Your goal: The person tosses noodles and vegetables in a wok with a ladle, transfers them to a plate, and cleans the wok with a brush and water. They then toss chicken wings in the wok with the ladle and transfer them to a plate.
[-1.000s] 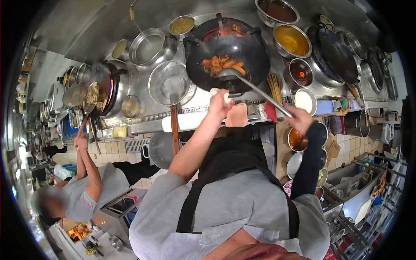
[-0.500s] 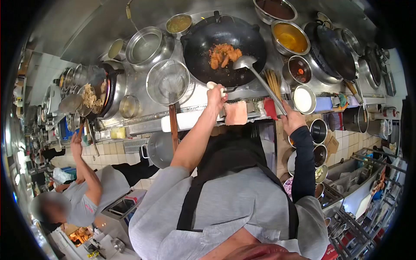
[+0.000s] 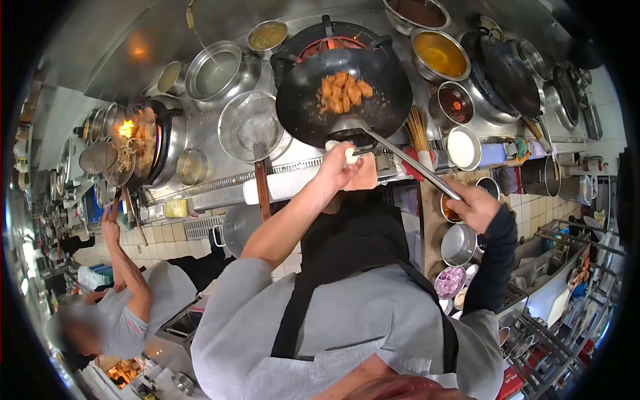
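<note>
My left hand grips the near handle of a black wok, with a white cloth between palm and handle. The wok is pulled toward me, and the burner ring glows red behind it. Browned chunks of food lie in the middle of the wok. Closed round the long handle of a metal ladle is my right hand. The ladle's bowl rests inside the wok near its front rim, below the food.
Left of the wok are a wire strainer and a steel pot. Bowls of orange liquid and dark sauce stand right, beside a bamboo brush. At far left a co-worker handles another wok with flames.
The wok has come toward me, exposing the burner. My right hand and the ladle have moved back toward me and right. The food has shifted into a looser heap. Flames have appeared in the co-worker's wok.
</note>
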The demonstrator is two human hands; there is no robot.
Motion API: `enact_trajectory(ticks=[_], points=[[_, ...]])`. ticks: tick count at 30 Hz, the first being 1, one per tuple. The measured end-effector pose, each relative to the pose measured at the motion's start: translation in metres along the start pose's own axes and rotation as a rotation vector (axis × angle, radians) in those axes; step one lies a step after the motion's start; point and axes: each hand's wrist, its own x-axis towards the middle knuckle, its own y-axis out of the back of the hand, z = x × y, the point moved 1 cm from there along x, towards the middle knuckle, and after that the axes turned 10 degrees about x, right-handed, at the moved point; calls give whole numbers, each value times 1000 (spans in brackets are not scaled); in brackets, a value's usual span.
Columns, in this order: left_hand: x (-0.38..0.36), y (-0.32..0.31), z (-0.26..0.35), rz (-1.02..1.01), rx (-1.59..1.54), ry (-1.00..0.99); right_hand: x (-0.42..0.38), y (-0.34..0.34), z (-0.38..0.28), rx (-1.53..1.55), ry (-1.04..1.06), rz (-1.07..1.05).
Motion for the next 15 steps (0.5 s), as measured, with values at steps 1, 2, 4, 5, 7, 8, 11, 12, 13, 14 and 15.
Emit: enact_trajectory(ticks=[1,2,4,5,7,8,11,12,13,14,15], points=[[-6,-3,6,26,-7,-22,-2,4,-1,-27,30,7],[-6,-2,9,55,-17,-41,-1,5,0,-52,59,9],[18,11,21,45,-86,-103,37,-14,30,-147,189,145],[31,21,9,93,-41,-126,57,-12,2,-116,57,112],[50,29,-13,196,57,-160,107,-31,42,-87,35,153],[49,38,-32,259,98,-162,117,-37,39,-82,74,210],[41,71,-51,210,249,-52,118,-68,57,19,157,399],[24,67,-46,226,310,-20,112,-78,68,-57,398,503],[20,69,-39,179,199,-95,96,-78,52,311,109,391],[17,70,-32,132,88,-166,78,-80,33,669,-189,264],[15,70,-19,137,77,-190,72,-93,41,800,-148,332]])
